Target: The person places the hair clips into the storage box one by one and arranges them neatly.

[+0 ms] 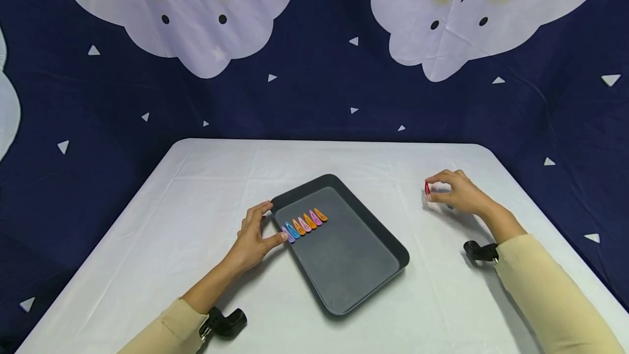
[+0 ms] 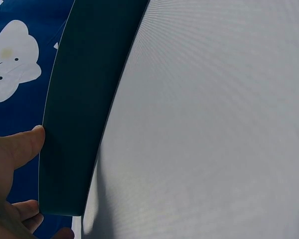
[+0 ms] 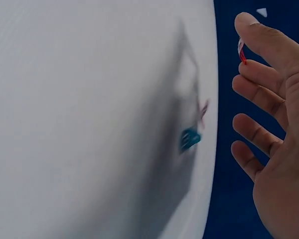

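A dark grey baking tray (image 1: 354,255) lies turned at an angle on the table. Several snap hair clips (image 1: 304,224) in purple, blue, orange and pink form a slanting row inside its left part. My left hand (image 1: 253,239) grips the tray's left corner, thumb at the rim beside the purple clip; the left wrist view shows the tray's outer wall (image 2: 84,109). Off to the right, my right hand (image 1: 457,193) pinches a red hair clip (image 1: 427,188) between thumb and index finger. Beneath it lie a blue-green clip (image 3: 190,139) and a pinkish one (image 3: 204,112), both blurred.
A white cloth covers the table (image 1: 147,245). Behind it hangs a dark blue curtain (image 1: 314,97) with clouds and small white triangles. Each wrist carries a black camera mount, one at the left (image 1: 228,324) and one at the right (image 1: 479,252).
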Available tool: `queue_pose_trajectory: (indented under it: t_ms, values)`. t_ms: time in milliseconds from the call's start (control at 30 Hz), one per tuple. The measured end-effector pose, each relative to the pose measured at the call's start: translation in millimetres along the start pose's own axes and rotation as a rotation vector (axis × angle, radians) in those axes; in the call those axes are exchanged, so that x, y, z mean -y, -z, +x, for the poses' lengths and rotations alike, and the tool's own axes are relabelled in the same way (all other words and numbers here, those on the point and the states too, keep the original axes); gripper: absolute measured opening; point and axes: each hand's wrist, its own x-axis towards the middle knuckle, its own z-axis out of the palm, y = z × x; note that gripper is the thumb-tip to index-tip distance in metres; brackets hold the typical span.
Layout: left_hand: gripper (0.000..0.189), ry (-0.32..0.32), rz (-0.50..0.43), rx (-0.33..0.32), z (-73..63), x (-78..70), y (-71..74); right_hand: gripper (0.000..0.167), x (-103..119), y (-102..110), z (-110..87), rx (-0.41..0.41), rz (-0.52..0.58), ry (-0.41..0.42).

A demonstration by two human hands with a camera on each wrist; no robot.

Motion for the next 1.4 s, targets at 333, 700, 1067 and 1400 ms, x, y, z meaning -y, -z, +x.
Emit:
queue_pose_trajectory:
  t_ms: [333,700,1067,1400]
  values:
    - [0.079,-0.003,0.000,-0.005,-0.1,0.2,0.2,0.051,34.0,6.6,15.5,-0.045,0.023,0.133]
    - [0.079,0.000,0.002,0.001,-0.1,0.5,0.2,0.053,83.1,11.1,29.6,-0.040,0.076,0.209]
    - [0.079,0.006,0.004,-0.001,-0.2,0.6,-0.2,0.048,127.7,2.4,45.1,-0.019,0.130,0.384]
    - [0.079,0.002,0.012,-0.003,0.2,0.3,0.1,0.049,159.7,-14.2,55.5,0.048,0.118,0.421]
